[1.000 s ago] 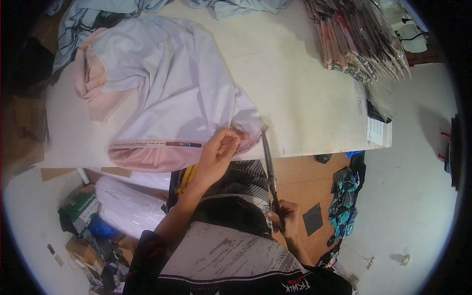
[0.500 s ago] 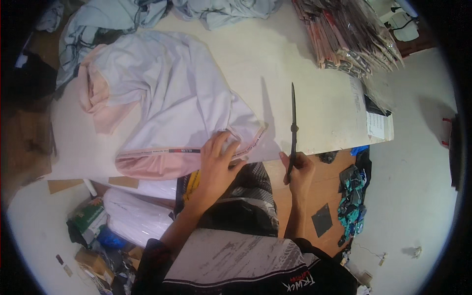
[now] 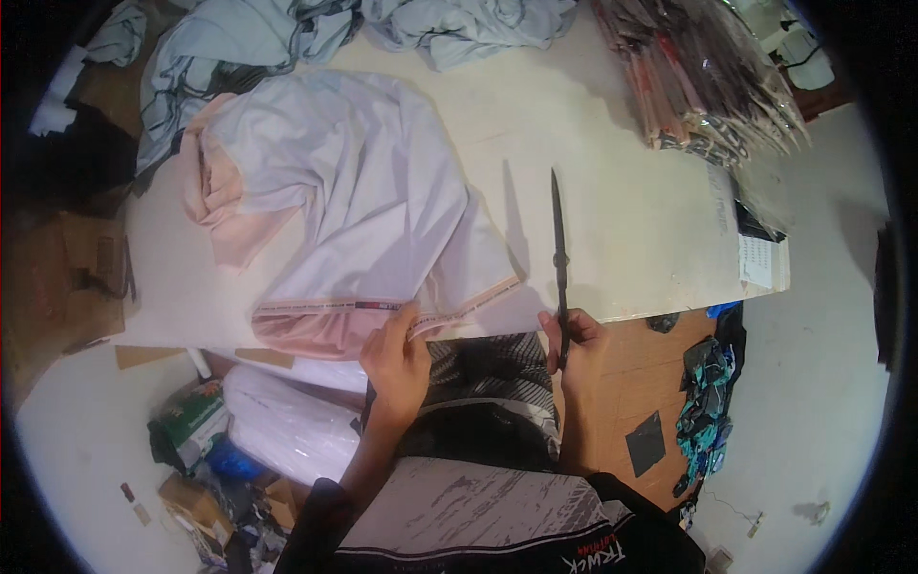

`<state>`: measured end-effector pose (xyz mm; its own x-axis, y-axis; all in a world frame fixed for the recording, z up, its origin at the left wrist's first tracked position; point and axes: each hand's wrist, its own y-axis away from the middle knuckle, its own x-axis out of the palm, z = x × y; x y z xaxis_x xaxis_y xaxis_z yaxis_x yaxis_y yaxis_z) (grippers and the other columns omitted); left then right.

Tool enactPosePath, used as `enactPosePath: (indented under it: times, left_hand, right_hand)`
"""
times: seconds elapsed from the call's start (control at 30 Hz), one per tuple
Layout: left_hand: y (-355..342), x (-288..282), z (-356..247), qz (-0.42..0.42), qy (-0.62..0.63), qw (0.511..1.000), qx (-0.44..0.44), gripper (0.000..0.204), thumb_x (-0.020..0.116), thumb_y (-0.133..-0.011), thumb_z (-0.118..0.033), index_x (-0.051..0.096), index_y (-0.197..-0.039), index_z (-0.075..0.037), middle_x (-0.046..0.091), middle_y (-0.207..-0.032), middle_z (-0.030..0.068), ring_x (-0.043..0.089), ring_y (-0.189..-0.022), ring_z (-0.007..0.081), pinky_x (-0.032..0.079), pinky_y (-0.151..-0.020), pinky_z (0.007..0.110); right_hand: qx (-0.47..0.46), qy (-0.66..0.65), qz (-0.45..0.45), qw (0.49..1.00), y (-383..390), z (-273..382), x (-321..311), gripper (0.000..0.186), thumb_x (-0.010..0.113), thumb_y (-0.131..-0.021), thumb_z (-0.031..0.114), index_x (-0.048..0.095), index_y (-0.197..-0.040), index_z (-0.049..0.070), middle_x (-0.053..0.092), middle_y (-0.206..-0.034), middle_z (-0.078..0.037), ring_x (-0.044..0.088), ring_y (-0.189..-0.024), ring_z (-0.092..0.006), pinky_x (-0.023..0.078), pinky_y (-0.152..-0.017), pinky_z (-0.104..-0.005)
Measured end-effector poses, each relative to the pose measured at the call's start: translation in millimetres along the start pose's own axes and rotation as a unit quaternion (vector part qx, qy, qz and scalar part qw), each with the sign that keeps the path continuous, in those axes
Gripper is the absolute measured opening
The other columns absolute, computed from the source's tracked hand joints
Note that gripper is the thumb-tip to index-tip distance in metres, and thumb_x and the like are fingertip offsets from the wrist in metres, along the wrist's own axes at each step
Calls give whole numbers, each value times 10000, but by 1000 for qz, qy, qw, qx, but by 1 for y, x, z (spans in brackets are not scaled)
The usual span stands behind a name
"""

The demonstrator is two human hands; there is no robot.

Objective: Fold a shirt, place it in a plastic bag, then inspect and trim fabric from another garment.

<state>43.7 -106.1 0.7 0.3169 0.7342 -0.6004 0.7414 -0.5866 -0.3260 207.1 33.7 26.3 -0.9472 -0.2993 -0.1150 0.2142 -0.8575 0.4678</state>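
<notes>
A white garment (image 3: 382, 182) with pale pink parts lies rumpled on the left half of the cream table (image 3: 631, 220). Along its near edge runs a narrow band (image 3: 330, 305) with small printing and a dark patch. My left hand (image 3: 397, 359) is closed on this band at the table's front edge, thumb and fingers pinching the cloth. My right hand (image 3: 579, 346) grips dark scissors (image 3: 559, 239) by the handles, a little right of the garment's corner. Their blades point away from me, look closed together, and do not touch the cloth.
Light blue-grey garments (image 3: 469, 29) are heaped along the far side. A tall stack of plastic-wrapped garments (image 3: 698, 81) stands at the far right. Left of the table is a cardboard box (image 3: 72, 268). Below lie a white plastic-wrapped bundle (image 3: 287, 421) and dark-and-teal cloth (image 3: 706, 402) on the floor.
My left hand has gone from resting with spread fingers on the garment's corner to pinching its banded edge, nearer me. The scissors have shifted slightly left. The whole view has moved a little.
</notes>
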Motion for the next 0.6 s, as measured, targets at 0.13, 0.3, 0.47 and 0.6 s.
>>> enactPosePath:
  times: [0.13, 0.3, 0.47, 0.6]
  left_hand:
    - [-2, -12, -2, -3, 59, 998, 28, 441, 563, -765, 100, 608, -1194, 9, 657, -781, 104, 495, -547, 119, 406, -518, 248]
    - [-5, -24, -27, 36, 377, 874, -305, 353, 475, -921, 16, 556, -1265, 9, 667, -800, 48, 572, -632, 102, 456, -565, 232]
    - [-6, -11, -21, -13, 378, 890, -254, 321, 483, -971, -77, 532, -1274, 19, 648, -937, 75, 630, -815, 131, 537, -677, 260]
    - [-15, -5, -27, -47, 461, 840, -283, 294, 537, -945, -62, 539, -1227, 24, 608, -1061, 76, 630, -897, 137, 565, -764, 291]
  right_hand:
    - [24, 6, 52, 998, 9, -5, 7, 234, 750, -807, 124, 566, -697, 31, 506, -521, 14, 409, -359, -39, 278, -340, -201]
    - [-57, -46, 84, 994, 23, -13, 11, 226, 741, -810, 82, 552, -700, 26, 509, -525, 22, 431, -379, -27, 296, -345, -201]
    - [-95, -21, 122, 988, 21, -9, 13, 219, 742, -801, 44, 548, -704, 21, 514, -535, 27, 451, -400, -22, 311, -353, -201]
    - [-138, -20, 126, 982, 19, -18, 12, 215, 761, -776, 31, 556, -710, 28, 513, -542, 44, 442, -446, -6, 303, -399, -183]
